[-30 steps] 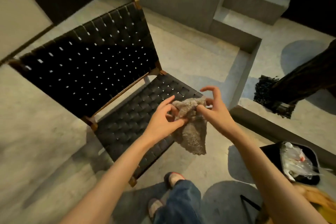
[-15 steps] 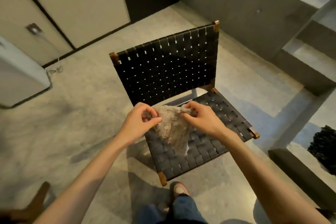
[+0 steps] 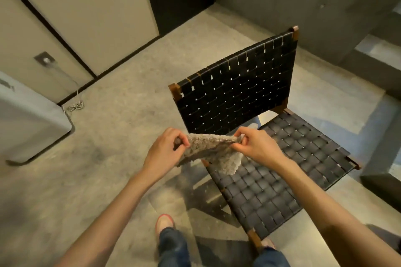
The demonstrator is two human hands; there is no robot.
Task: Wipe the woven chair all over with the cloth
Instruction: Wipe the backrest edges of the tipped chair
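Your left hand (image 3: 167,154) pinches the cloth (image 3: 208,147) at its left edge, thumb on curled fingers. The cloth is now stretched out flat; half a second ago it hung bunched. Your right hand (image 3: 258,149) pinches the right edge. The cloth is held up over the woven chair (image 3: 238,93), at the seat edge by the backrest.

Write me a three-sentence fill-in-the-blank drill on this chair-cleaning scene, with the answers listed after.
1. The left hand and the ____ hand pinch the cloth stretched between them.
2. The chair has a woven back made of ____ strips.
3. A coiled cord lies on the ____.

Missing words: right; black; floor.
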